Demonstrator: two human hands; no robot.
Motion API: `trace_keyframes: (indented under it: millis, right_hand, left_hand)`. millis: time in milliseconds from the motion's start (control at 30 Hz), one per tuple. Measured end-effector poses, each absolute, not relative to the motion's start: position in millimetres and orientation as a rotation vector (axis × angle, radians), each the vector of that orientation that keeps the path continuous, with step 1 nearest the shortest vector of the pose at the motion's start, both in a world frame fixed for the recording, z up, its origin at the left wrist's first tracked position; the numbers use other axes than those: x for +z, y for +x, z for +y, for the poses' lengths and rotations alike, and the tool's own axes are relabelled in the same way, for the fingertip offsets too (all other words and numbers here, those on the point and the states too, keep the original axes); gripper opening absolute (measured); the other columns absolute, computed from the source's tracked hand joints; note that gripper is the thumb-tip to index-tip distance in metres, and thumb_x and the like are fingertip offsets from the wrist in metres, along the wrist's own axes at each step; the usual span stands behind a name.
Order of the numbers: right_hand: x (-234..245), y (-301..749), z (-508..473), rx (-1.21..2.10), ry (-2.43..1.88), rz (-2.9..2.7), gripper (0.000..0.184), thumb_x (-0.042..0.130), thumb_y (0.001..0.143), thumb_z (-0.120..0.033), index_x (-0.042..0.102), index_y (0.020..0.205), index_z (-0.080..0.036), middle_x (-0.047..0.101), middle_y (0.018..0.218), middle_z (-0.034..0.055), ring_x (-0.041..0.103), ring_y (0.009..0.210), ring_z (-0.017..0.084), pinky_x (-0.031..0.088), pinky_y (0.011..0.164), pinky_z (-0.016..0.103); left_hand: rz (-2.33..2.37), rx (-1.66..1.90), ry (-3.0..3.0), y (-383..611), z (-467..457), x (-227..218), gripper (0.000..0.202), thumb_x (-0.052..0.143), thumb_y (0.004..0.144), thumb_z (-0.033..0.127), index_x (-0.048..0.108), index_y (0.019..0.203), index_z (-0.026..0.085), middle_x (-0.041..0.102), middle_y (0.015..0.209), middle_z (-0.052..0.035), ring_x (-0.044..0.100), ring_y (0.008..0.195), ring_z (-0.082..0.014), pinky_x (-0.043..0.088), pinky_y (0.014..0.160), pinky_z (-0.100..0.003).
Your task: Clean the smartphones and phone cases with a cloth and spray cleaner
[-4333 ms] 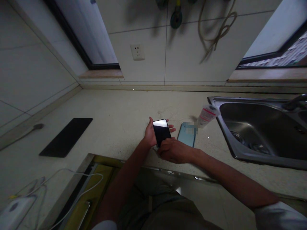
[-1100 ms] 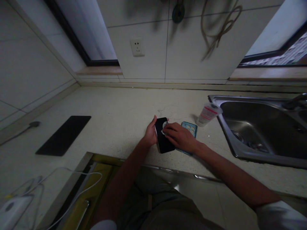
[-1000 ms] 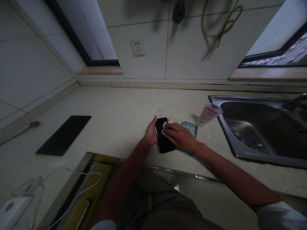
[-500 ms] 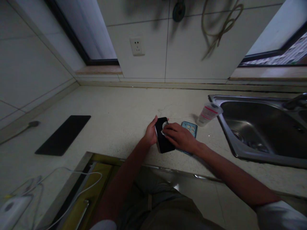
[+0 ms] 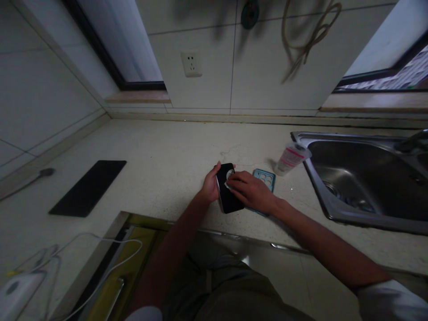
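A black smartphone (image 5: 231,201) lies in my left hand (image 5: 210,185), which grips it along its left edge, thumb on top. Over the phone's face, my right hand (image 5: 252,191) has its fingers drawn together on a small white piece (image 5: 228,183), perhaps a wipe or tissue; its exact kind is hard to make out. Near the phone's upper end shows a pale round patch (image 5: 229,173). Partly beneath my right hand, a light blue phone case (image 5: 266,177) with round camera holes rests on the counter.
A clear plastic cup (image 5: 290,159) with red print leans beside the steel sink (image 5: 319,196). At left lie a black flat mat (image 5: 89,187) and a white power strip (image 5: 20,290) with cables. A wall socket (image 5: 191,64) sits above the counter (image 5: 167,156).
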State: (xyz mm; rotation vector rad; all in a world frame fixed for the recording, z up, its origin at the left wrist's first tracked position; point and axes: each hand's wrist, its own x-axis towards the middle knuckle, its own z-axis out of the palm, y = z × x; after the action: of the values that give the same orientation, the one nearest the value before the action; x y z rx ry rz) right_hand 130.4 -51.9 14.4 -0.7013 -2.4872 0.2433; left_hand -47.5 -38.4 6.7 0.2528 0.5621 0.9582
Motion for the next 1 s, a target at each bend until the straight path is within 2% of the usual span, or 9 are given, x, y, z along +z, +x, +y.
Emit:
trace_keyframes:
  millis: [133,333,467,667,867,1000]
  right_hand:
    - [13.4,130.8,-51.4,0.238,-0.699,-2.490,0.027,0.049,0.099,-0.023,0.067,0.119,-0.018,0.065,0.117,0.0156,0.058,0.111,0.028,0.054,0.093,0.045]
    - [12.5,130.9,-50.9,0.205,-0.675,-2.481,0.026,0.049,0.099,-0.023,0.067,0.118,-0.019,0.066,0.117,0.0149,0.059,0.109,0.028,0.056,0.091,0.045]
    - [12.6,130.8,-50.8,0.207,-0.665,-2.483,0.026,0.049,0.099,-0.023,0.067,0.117,-0.018,0.066,0.116,0.0153,0.060,0.109,0.028,0.056,0.091,0.046]
    - [12.9,130.9,-51.3,0.191,-0.677,-2.481,0.025,0.048,0.100,-0.024,0.066,0.117,-0.018,0.066,0.116,0.0150,0.059,0.108,0.027,0.056,0.091,0.046]
    - [11.1,131.2,-50.4,0.206,-0.665,-2.476,0.026,0.048,0.100,-0.024,0.065,0.119,-0.017,0.066,0.116,0.0157,0.059,0.109,0.028,0.056,0.091,0.047]
    - [10.3,131.4,-50.4,0.201,-0.675,-2.477,0.026,0.049,0.100,-0.024,0.065,0.119,-0.018,0.065,0.117,0.0153,0.059,0.109,0.028,0.056,0.091,0.048]
  left_hand:
    - [0.567,0.965,0.251,-47.4,-38.6,7.2,0.052,0.047,0.099,0.051,0.070,0.117,0.009,0.068,0.076,-0.0081,0.055,0.051,-0.0122,0.040,0.051,-0.025]
    - [0.584,0.969,0.269,-47.2,-39.7,9.3,0.050,0.053,0.096,0.050,0.070,0.115,0.008,0.069,0.079,-0.0083,0.056,0.053,-0.0124,0.042,0.052,-0.026]
    - [0.591,0.970,0.264,-46.8,-39.6,9.9,0.049,0.051,0.097,0.049,0.069,0.115,0.008,0.065,0.071,-0.0053,0.054,0.050,-0.0121,0.040,0.050,-0.025]
    - [0.590,0.975,0.248,-46.2,-38.9,8.8,0.048,0.044,0.100,0.044,0.070,0.113,0.006,0.062,0.068,-0.0047,0.055,0.051,-0.0127,0.039,0.049,-0.025]
    - [0.588,0.985,0.269,-47.0,-38.1,5.6,0.043,0.061,0.092,0.044,0.070,0.113,0.008,0.065,0.071,-0.0044,0.056,0.054,-0.0127,0.040,0.050,-0.024]
    - [0.585,0.986,0.265,-46.7,-38.6,5.9,0.041,0.059,0.093,0.042,0.070,0.110,0.008,0.065,0.069,-0.0049,0.056,0.053,-0.0128,0.040,0.049,-0.024]
